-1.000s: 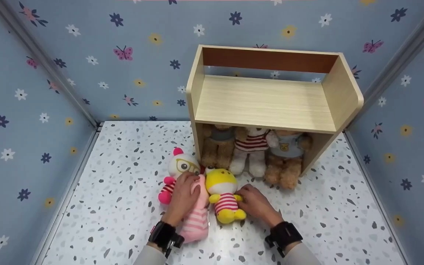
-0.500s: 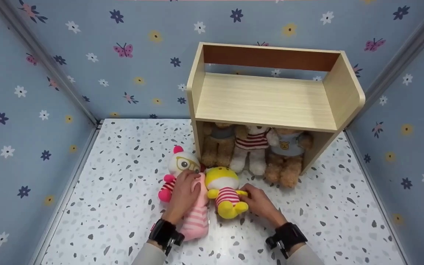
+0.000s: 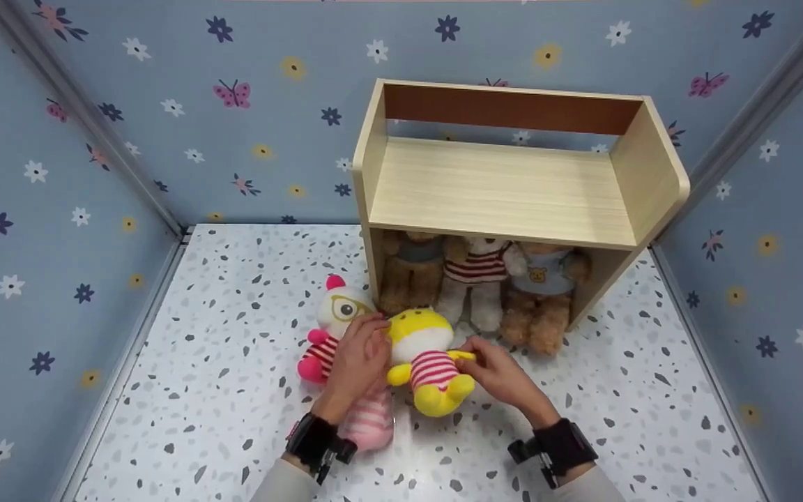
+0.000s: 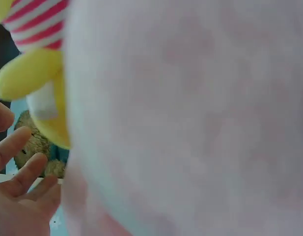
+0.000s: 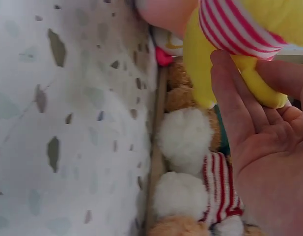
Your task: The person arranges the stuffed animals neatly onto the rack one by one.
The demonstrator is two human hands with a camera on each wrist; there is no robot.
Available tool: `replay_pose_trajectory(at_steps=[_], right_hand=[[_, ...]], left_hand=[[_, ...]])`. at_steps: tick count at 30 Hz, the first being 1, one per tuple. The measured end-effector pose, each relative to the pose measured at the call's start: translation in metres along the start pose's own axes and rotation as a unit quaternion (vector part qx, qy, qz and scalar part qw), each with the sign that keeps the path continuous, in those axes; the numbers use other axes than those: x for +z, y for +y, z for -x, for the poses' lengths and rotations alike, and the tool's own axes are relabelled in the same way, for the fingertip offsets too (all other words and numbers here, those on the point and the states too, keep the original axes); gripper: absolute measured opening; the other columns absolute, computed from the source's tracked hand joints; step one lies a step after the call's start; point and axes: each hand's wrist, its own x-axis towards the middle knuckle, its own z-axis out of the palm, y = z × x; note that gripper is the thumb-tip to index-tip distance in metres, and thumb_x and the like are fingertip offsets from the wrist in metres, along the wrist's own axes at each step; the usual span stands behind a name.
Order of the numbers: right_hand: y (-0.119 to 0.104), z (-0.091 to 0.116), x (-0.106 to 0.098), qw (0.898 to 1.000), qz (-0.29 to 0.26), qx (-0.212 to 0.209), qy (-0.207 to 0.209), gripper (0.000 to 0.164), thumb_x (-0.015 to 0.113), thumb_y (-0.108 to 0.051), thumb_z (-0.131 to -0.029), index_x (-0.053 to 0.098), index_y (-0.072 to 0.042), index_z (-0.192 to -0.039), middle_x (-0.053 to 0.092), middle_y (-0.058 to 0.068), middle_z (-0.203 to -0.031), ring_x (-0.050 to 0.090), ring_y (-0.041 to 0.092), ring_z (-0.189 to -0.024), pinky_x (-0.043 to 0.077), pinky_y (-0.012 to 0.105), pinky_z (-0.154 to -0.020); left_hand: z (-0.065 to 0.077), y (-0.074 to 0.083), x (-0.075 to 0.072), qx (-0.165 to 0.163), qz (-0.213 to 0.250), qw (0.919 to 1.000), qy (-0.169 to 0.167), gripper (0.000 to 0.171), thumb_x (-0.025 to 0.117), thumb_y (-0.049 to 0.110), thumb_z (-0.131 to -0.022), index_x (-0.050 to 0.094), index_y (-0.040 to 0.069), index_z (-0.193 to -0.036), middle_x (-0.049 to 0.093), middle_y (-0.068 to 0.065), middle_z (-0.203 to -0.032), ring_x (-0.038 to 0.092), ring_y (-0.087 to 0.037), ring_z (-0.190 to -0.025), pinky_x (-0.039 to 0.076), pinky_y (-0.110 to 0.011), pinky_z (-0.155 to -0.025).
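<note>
In the head view, a yellow plush toy point(image 3: 433, 362) with a pink-and-white striped shirt is tilted above the floor. My right hand point(image 3: 502, 373) pinches its arm; in the right wrist view, thumb and fingers close round that yellow arm point(image 5: 261, 88). My left hand point(image 3: 358, 359) lies over a pink striped plush toy point(image 3: 370, 422), its fingertips right at the yellow toy's head. In the left wrist view its fingers point(image 4: 26, 174) are spread and loosely bent, and a blurred pale pink surface fills most of the frame. Beside it lies a white-and-pink plush toy with glasses point(image 3: 335, 310).
A wooden shelf unit point(image 3: 506, 188) stands against the flowered wall point(image 3: 269, 104). In its lower compartment sit a brown bear in a grey top point(image 3: 412, 272), a white plush in a striped sweater point(image 3: 475, 275) and a brown bear in a light blue shirt point(image 3: 537, 300).
My right hand has lifted and tilted the yellow plush toy by its arm, its feet swinging right. My left hand has shifted right from the pink toy toward the yellow toy's head.
</note>
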Motion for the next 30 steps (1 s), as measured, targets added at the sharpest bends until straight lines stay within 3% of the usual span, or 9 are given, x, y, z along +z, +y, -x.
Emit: replay_pose_trajectory(at_steps=[3,6,12,15,17,20,23,28,30], right_hand=[[-0.011,0.003,-0.005,1.000,-0.018,0.006,0.022,0.009,0.062,-0.016,-0.105,0.062,-0.008,-0.108,0.070,0.006,-0.111,0.064,0.019,-0.089,0.055,0.027,-0.075],[-0.019,0.005,-0.009,0.998,-0.022,0.004,0.051,0.008,0.061,-0.015,-0.106,0.062,-0.008,-0.109,0.071,0.009,-0.118,0.066,0.022,-0.092,0.057,0.027,-0.077],[-0.026,0.008,-0.011,0.994,-0.057,-0.042,0.087,0.012,0.058,-0.012,-0.107,0.060,-0.001,-0.112,0.065,0.021,-0.135,0.070,0.023,-0.104,0.059,0.028,-0.084],[-0.026,0.008,-0.010,0.991,-0.067,-0.065,0.094,0.013,0.059,-0.011,-0.106,0.060,0.000,-0.113,0.064,0.023,-0.136,0.070,0.023,-0.108,0.058,0.029,-0.086],[-0.026,0.008,-0.010,0.991,-0.063,-0.068,0.097,0.015,0.061,-0.013,-0.106,0.061,-0.001,-0.114,0.065,0.021,-0.133,0.069,0.023,-0.108,0.058,0.029,-0.086],[-0.027,0.008,-0.011,0.992,-0.048,-0.060,0.099,0.019,0.063,-0.017,-0.105,0.063,-0.004,-0.118,0.069,0.014,-0.126,0.068,0.022,-0.107,0.057,0.030,-0.089],[-0.030,0.008,-0.012,0.993,-0.036,-0.048,0.101,0.025,0.065,-0.021,-0.104,0.063,-0.007,-0.125,0.068,0.008,-0.122,0.065,0.022,-0.110,0.054,0.035,-0.095],[-0.033,0.008,-0.015,0.991,-0.040,-0.032,0.125,0.041,0.068,-0.025,-0.103,0.056,-0.009,-0.138,0.065,0.006,-0.132,0.061,0.021,-0.123,0.048,0.048,-0.107],[-0.035,0.008,-0.015,0.990,-0.041,-0.027,0.135,0.047,0.068,-0.028,-0.102,0.052,-0.010,-0.143,0.063,0.007,-0.137,0.061,0.022,-0.125,0.046,0.051,-0.109]], left_hand=[[-0.003,0.011,-0.001,-0.069,0.048,0.9963,-0.017,0.040,0.064,0.022,-0.101,0.061,0.005,-0.137,0.052,-0.016,-0.147,0.053,-0.032,-0.132,0.046,-0.047,-0.111],[-0.006,0.023,-0.003,-0.138,0.127,0.9815,-0.040,0.055,0.058,0.030,-0.105,0.044,0.006,-0.152,0.042,-0.018,-0.157,0.047,-0.033,-0.140,0.043,-0.049,-0.113],[-0.015,0.041,-0.001,-0.233,0.304,0.9204,-0.081,0.085,0.064,0.043,-0.102,0.016,0.010,-0.164,0.029,-0.021,-0.166,0.041,-0.036,-0.145,0.044,-0.051,-0.112],[-0.020,0.049,0.001,-0.253,0.348,0.8985,-0.090,0.092,0.071,0.046,-0.097,0.017,0.012,-0.164,0.038,-0.017,-0.162,0.050,-0.033,-0.136,0.049,-0.046,-0.108],[-0.022,0.053,0.004,-0.251,0.370,0.8904,-0.084,0.091,0.076,0.042,-0.095,0.023,0.011,-0.162,0.043,-0.015,-0.157,0.052,-0.031,-0.132,0.050,-0.043,-0.107],[-0.025,0.057,0.008,-0.229,0.379,0.8941,-0.069,0.087,0.080,0.034,-0.093,0.030,0.008,-0.159,0.049,-0.016,-0.151,0.053,-0.030,-0.130,0.048,-0.040,-0.109],[-0.027,0.059,0.010,-0.205,0.357,0.9097,-0.057,0.083,0.081,0.028,-0.092,0.034,0.005,-0.157,0.052,-0.016,-0.148,0.054,-0.029,-0.131,0.046,-0.040,-0.111],[-0.026,0.059,0.013,-0.169,0.349,0.9197,-0.061,0.077,0.081,0.021,-0.091,0.040,0.004,-0.153,0.058,-0.018,-0.141,0.058,-0.031,-0.126,0.049,-0.041,-0.108],[-0.025,0.060,0.014,-0.161,0.325,0.9295,-0.066,0.077,0.082,0.025,-0.091,0.041,0.006,-0.153,0.058,-0.017,-0.142,0.059,-0.030,-0.125,0.050,-0.043,-0.107]])
